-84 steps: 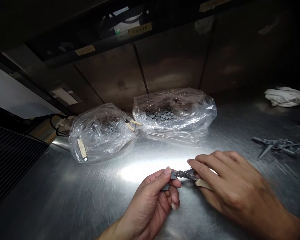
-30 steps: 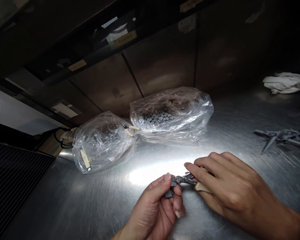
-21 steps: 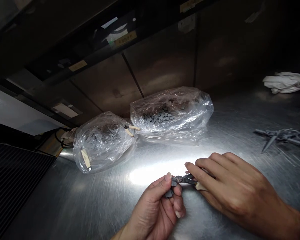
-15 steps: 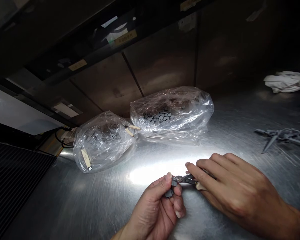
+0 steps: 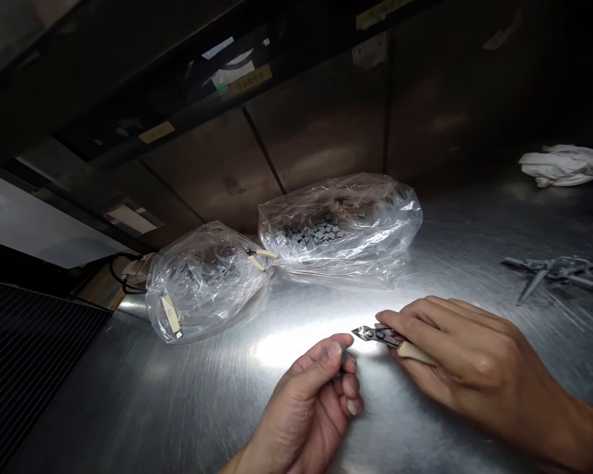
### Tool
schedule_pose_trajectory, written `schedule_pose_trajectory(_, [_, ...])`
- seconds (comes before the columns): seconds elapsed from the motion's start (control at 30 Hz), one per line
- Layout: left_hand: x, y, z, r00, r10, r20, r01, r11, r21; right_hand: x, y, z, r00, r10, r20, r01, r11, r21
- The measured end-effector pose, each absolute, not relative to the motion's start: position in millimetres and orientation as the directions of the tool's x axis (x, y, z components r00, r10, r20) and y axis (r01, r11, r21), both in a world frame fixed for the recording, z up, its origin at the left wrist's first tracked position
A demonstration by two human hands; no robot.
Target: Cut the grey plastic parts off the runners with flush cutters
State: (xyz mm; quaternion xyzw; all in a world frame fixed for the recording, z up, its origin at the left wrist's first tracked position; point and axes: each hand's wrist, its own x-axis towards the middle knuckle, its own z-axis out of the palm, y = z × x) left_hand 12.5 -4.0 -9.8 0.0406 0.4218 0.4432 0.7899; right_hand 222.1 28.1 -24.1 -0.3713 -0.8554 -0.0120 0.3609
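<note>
My left hand pinches a small grey plastic part between thumb and fingers, low in the middle of the view. My right hand is closed round a pair of small cutters with cream handles. The metal jaws point left and stand a short way apart from the part, up and to its right. Both hands hover just over the brightly lit patch of the steel worktop.
Two clear plastic bags holding several small grey parts lie behind the hands, one at left, one further back. Grey plastic sprue offcuts lie at the right. A white cloth sits far right. A dark grille borders the left edge.
The cutter jaws, which were against the part in my left hand, have pulled away to the right and up. My left hand has turned the part slightly and still holds it.
</note>
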Motion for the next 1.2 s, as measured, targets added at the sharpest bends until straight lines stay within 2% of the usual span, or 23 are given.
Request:
schedule_pose_trajectory(0.17, [12,-4,-9,0.085,0.737,-0.67,-0.644,0.554,0.528,220,26,-29,-0.471,0.658,0.588,0.658,0.706,-0.262])
schedule_pose_trajectory(0.37, [17,1,-3,-0.035,0.664,-0.746,-0.616,0.574,0.54,216,20,-33,-0.485,0.693,0.534,0.659,0.691,-0.298])
schedule_pose_trajectory(0.6, [18,0,1,-0.069,0.664,-0.745,-0.594,0.573,0.565,214,18,-33,-0.454,0.716,0.53,0.704,0.653,-0.278])
schedule_pose_trajectory(0.77, [17,-1,1,-0.035,0.694,-0.719,-0.585,0.569,0.578,211,17,-30,-0.438,0.725,0.532,0.73,0.632,-0.259])
schedule_pose_trajectory(1.03, [17,-3,-1,0.016,0.699,-0.715,-0.594,0.582,0.556,210,16,-23,-0.479,0.673,0.564,0.756,0.643,-0.125])
schedule_pose_trajectory(1.2, [17,-2,0,0.019,0.687,-0.726,-0.598,0.59,0.543,209,16,-23,-0.492,0.678,0.547,0.762,0.639,-0.107])
